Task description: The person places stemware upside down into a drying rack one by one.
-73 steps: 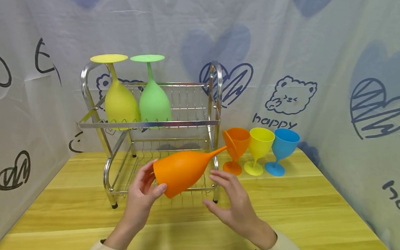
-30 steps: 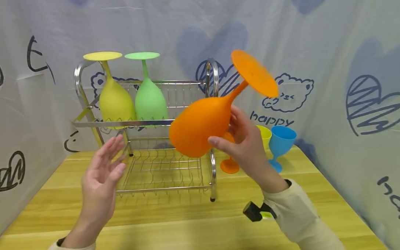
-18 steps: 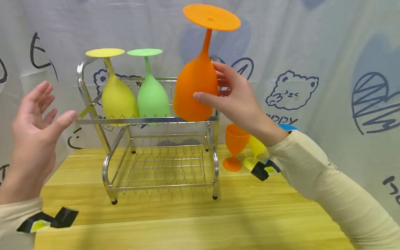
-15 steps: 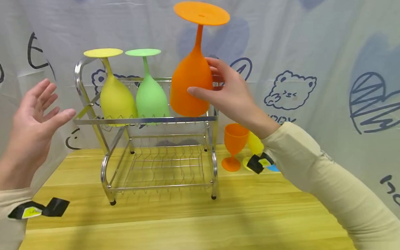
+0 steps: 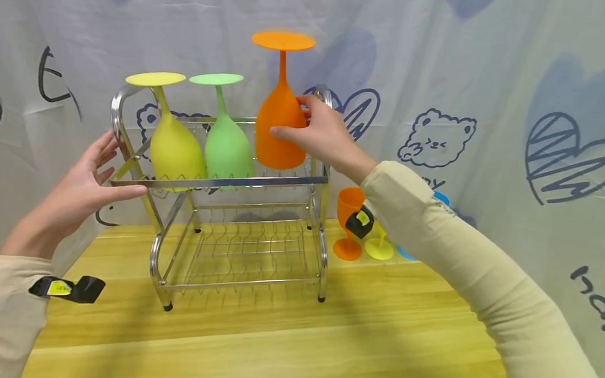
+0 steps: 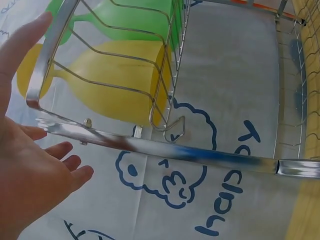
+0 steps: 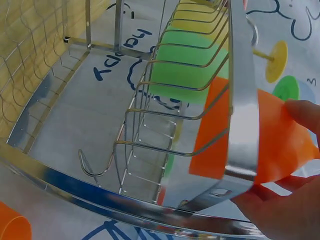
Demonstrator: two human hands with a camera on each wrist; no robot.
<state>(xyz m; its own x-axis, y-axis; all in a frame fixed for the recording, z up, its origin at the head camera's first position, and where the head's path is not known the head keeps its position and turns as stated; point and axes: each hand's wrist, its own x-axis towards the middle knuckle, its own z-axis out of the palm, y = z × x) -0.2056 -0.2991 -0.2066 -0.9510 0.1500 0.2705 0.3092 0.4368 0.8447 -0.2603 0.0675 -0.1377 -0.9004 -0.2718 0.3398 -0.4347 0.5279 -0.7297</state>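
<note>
My right hand [image 5: 325,133] grips the bowl of an orange plastic wine glass [image 5: 279,131], thumb in front and fingers behind. The glass hangs upside down, base up, at the right end of the metal rack's [image 5: 282,181] upper shelf. In the right wrist view, the rim of the orange glass [image 7: 215,135] is behind the shelf's front rail. A yellow wine glass [image 5: 175,152] and a green wine glass [image 5: 228,150] stand upside down on that shelf to its left. My left hand [image 5: 79,183] holds nothing, its fingers spread around the rack's upper left corner, thumb at the front rail.
Right of the rack, small goblets stand upright on the wooden table [image 5: 268,346]: orange [image 5: 348,248], yellow [image 5: 378,248] and blue [image 5: 440,197], partly hidden by my right sleeve. The rack's lower shelf [image 5: 250,257] has wire slots. A printed curtain surrounds the table.
The orange wine glass passed from my left hand to my right, was turned base up and moved over the upper shelf. My left hand swung left, then came in to the rack's corner.
</note>
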